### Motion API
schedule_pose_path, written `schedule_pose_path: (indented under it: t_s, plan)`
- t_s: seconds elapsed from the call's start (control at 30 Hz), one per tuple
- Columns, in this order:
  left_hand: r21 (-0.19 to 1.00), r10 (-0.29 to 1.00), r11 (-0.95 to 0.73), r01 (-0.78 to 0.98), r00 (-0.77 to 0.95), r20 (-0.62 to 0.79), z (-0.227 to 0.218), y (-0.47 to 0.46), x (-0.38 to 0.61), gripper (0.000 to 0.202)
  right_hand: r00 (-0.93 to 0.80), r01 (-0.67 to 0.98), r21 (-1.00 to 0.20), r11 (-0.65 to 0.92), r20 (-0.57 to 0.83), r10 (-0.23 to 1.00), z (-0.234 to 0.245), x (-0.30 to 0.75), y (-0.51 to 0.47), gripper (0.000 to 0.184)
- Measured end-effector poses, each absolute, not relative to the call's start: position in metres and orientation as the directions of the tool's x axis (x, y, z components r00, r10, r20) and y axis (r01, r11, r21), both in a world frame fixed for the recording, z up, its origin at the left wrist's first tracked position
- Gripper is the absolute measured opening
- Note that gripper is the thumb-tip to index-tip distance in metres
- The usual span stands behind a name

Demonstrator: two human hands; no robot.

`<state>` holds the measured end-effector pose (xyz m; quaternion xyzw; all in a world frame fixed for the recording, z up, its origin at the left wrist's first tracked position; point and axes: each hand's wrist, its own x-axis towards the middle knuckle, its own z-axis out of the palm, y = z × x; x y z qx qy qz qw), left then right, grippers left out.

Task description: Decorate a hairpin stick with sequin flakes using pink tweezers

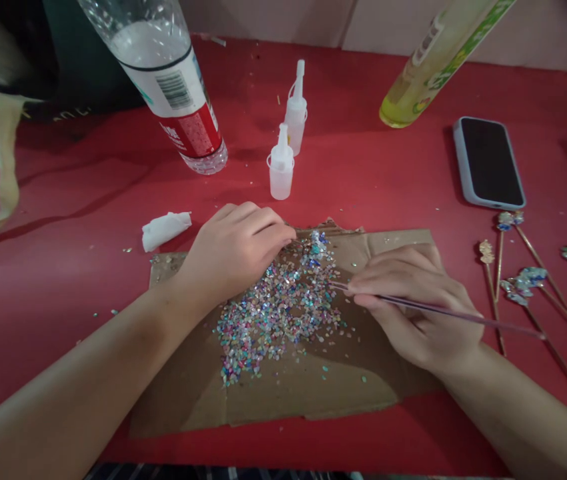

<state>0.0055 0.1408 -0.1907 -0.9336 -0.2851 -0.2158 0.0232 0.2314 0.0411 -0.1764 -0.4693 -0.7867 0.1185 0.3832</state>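
My left hand [243, 243] is closed over the upper part of the cardboard, thumb and fingertips pinched together. At its fingertips is a small ornament [317, 245] covered in blue and clear stones; the part inside the hand is hidden. My right hand [413, 300] grips slim purple tweezers [433, 309] like a pen, their fine tips pointing left at the edge of the stones. Many tiny glittering multicoloured stones [268, 320] are spread between both hands on the flattened brown cardboard [313, 400].
Two small white nozzle bottles [281, 175] stand behind the cardboard, near a large water bottle [183, 93]. A rolled white tissue [166, 231] lies left. On the right are a yellow-green drink bottle [428, 73], a phone [489, 163] and several golden ornamented sticks [498, 267].
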Motion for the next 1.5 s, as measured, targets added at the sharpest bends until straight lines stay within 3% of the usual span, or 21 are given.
schedule_pose_path:
  t_s: [0.3,1.5]
  plan:
    - [0.018,0.389,-0.908,0.418,0.828,0.405,-0.1921,0.1411,0.0039,0.018,-0.119,0.766,-0.483,0.424,0.542,0.832,-0.1843,0.2390,0.0482,0.007]
    - [0.040,0.369,-0.920,0.390,0.829,0.421,-0.1907,0.1403,0.0056,0.018,-0.092,0.757,-0.537,0.373,0.477,0.874,-0.1867,0.2354,0.0473,0.008]
